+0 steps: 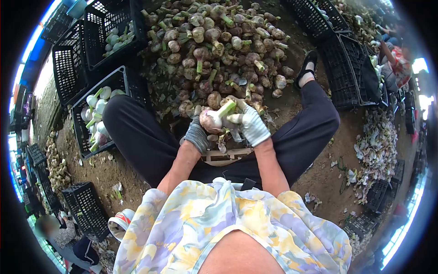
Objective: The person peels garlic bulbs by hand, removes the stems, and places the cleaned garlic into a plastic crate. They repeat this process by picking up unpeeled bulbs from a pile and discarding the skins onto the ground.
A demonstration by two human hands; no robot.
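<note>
A large garlic bulb (211, 121) with a short green stem is held up between my hands, its skin purplish and partly whitish. My left hand (197, 134), in a grey knit glove, grips it from the left, its fingers mostly hidden behind the bulb. On the right, my right hand (252, 124), in a pale striped glove, has its fingers closed against the stem side of the same bulb. A loose strip of papery skin (237, 135) hangs below the right fingers. Just beyond both hands spreads a heap of unpeeled garlic (214, 41).
Cleaned white bulbs (98, 114) lie in a black crate (82, 137) by my left knee. More black crates (69, 64) stand at left, and others (340, 68) at right. Discarded skins (376, 150) cover the ground at right. Other people (68, 237) sit at both sides.
</note>
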